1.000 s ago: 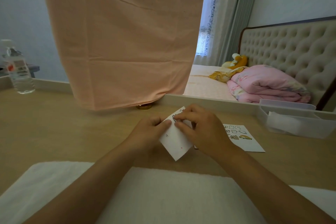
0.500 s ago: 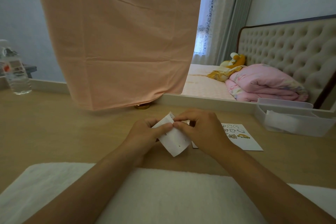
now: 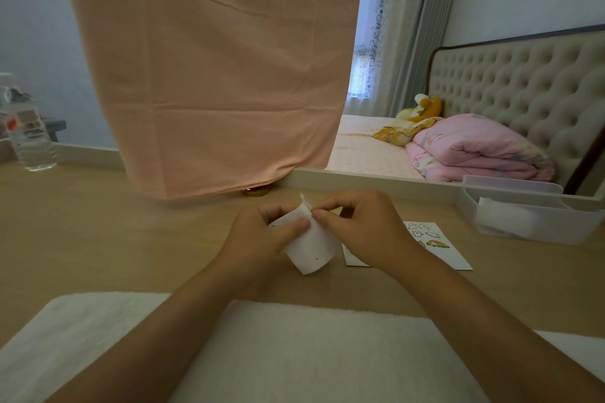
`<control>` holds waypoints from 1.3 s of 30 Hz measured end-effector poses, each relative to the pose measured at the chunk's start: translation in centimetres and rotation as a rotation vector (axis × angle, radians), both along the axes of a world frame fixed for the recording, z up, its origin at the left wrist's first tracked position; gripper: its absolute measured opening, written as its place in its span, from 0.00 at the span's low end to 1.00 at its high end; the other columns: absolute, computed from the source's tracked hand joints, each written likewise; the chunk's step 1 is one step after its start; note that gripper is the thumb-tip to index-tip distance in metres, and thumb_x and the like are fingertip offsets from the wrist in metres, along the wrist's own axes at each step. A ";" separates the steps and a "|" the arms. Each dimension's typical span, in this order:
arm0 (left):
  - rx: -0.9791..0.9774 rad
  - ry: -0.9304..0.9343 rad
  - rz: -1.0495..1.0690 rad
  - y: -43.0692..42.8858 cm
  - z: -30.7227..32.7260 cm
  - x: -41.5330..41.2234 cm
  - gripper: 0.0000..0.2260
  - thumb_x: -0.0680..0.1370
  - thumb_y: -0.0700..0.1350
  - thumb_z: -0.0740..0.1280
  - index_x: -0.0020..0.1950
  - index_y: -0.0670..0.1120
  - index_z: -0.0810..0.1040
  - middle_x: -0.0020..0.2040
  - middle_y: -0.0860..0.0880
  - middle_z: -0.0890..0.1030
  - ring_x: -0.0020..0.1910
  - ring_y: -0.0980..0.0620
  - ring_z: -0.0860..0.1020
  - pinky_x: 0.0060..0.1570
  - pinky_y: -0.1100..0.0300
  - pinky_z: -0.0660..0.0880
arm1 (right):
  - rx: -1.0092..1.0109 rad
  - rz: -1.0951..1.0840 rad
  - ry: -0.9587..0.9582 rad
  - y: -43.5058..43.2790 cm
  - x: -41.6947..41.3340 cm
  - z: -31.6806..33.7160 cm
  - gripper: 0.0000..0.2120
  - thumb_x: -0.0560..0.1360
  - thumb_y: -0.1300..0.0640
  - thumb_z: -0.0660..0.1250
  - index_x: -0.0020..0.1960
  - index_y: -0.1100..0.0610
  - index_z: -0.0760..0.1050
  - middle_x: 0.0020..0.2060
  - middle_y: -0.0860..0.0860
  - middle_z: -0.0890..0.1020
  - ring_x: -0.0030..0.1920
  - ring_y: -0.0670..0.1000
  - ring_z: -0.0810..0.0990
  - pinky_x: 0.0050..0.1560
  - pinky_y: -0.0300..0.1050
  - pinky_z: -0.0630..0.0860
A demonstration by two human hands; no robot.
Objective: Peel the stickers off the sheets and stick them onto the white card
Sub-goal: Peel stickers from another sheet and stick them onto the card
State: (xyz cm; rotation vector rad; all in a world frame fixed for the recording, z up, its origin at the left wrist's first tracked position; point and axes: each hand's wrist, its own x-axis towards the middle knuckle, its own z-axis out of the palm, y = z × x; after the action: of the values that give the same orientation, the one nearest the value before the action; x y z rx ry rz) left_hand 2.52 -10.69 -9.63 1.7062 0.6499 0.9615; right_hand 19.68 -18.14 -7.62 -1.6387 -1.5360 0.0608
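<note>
Left hand (image 3: 262,234) gripped the curled sticker sheet (image 3: 311,252) above the wooden table (image 3: 98,239). Right hand (image 3: 363,229) pinched its top edge, peel apparently starting. White card (image 3: 451,257) lay just beside (several stickers on it); more probably remained.

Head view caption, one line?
Left hand and right hand pinch a curled white sticker sheet above a light wooden desk; a flat printed sheet lies alongside.

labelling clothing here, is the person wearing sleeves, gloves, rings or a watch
Nothing worn shows: both forearms are bare down to the frame edge, and the left hand and right hand have no gloves, rings, watch or bracelet on the sides visible.
</note>
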 end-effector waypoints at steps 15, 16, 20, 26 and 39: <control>-0.183 -0.037 -0.045 -0.3 0.4 0.5 0.05 0.78 0.43 0.70 0.53 0.49 0.82 0.47 0.53 0.85 0.42 0.59 0.83 0.38 0.68 0.77 | 0.214 -0.036 -0.418 -0.2 -0.1 -0.7 0.07 0.77 0.50 0.68 0.51 0.48 0.84 0.46 0.43 0.83 0.36 0.39 0.70 0.35 0.36 0.72; -0.206 -0.044 -0.056 -0.3 0.6 0.5 0.05 0.79 0.44 0.69 0.53 0.48 0.83 0.46 0.53 0.85 0.41 0.59 0.83 0.37 0.68 0.77 | 0.229 -0.034 -0.454 -0.2 -0.1 -0.7 0.07 0.77 0.50 0.68 0.51 0.49 0.84 0.46 0.44 0.83 0.35 0.39 0.70 0.34 0.37 0.72; -0.187 -0.052 -0.018 -0.3 0.5 0.4 0.05 0.79 0.44 0.69 0.47 0.47 0.86 0.43 0.53 0.86 0.40 0.60 0.82 0.39 0.68 0.76 | 0.248 -0.017 -0.496 -0.2 -0.2 -0.8 0.07 0.77 0.51 0.68 0.51 0.51 0.84 0.45 0.46 0.83 0.35 0.41 0.71 0.34 0.39 0.73; -0.153 -0.038 0.001 -0.6 0.4 0.3 0.06 0.79 0.44 0.70 0.47 0.50 0.87 0.44 0.53 0.87 0.44 0.57 0.84 0.42 0.67 0.77 | 0.086 0.011 -0.337 -0.3 -0.4 -0.5 0.12 0.77 0.45 0.66 0.56 0.47 0.83 0.48 0.41 0.83 0.38 0.42 0.77 0.40 0.41 0.77; -0.157 -0.085 0.024 -1.0 0.4 0.7 0.06 0.77 0.42 0.71 0.45 0.52 0.86 0.43 0.54 0.87 0.43 0.59 0.84 0.38 0.69 0.76 | 0.060 -0.086 -0.092 -0.5 -0.6 0.3 0.04 0.75 0.48 0.72 0.47 0.43 0.85 0.43 0.37 0.84 0.41 0.42 0.81 0.44 0.46 0.80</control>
State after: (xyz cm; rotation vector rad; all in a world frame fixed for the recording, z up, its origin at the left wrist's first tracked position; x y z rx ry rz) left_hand 3.19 -11.66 -9.22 1.5147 0.6728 0.9690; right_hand 19.07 -18.63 -7.36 -1.6777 -1.5190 -0.1079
